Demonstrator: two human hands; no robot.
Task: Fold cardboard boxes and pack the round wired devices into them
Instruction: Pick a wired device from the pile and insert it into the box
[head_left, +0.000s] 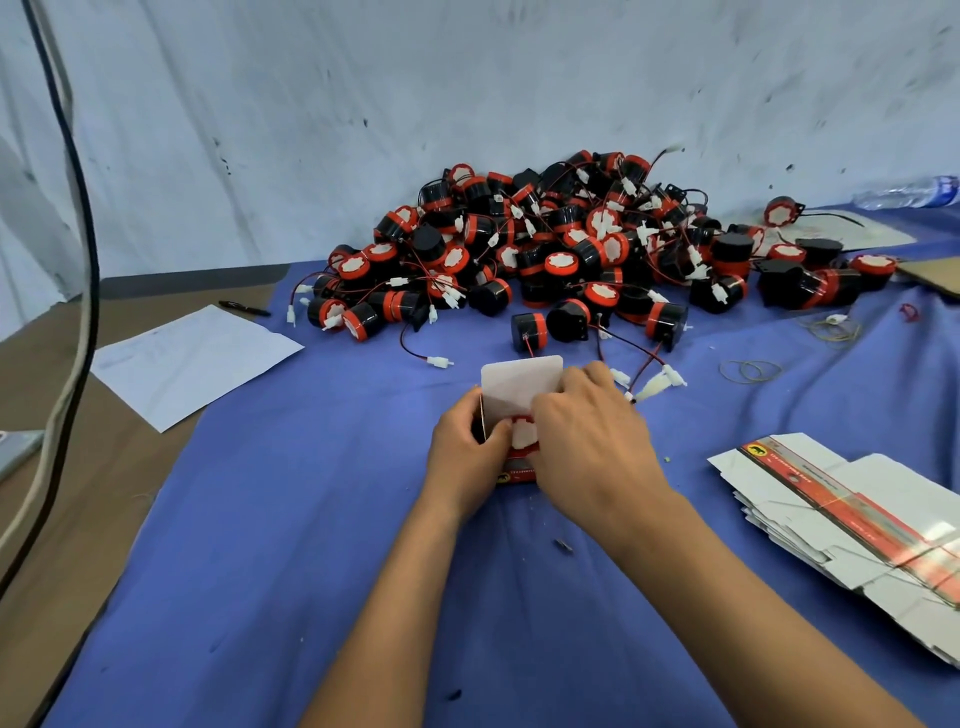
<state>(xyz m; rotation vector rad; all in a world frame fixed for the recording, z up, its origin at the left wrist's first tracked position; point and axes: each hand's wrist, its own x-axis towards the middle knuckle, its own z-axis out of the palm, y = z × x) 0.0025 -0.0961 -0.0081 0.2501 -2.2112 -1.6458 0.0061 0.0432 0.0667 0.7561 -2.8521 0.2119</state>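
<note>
At twelve o'clock, left hand (470, 447) gripping the box (519, 415), right hand (582, 431) pinching its flap (523, 434); forcing could crease it.

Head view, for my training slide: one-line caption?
Both hands fold a small box before a pile of round wired devices.

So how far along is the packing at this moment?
Early, by the look of it. No finished box is in view. In hand: the left hand and right hand hold one box with its white flap up; a red-and-white part shows at its mouth, probably a device going in. Left: the big pile of devices and the stack of flat boxes.
</note>
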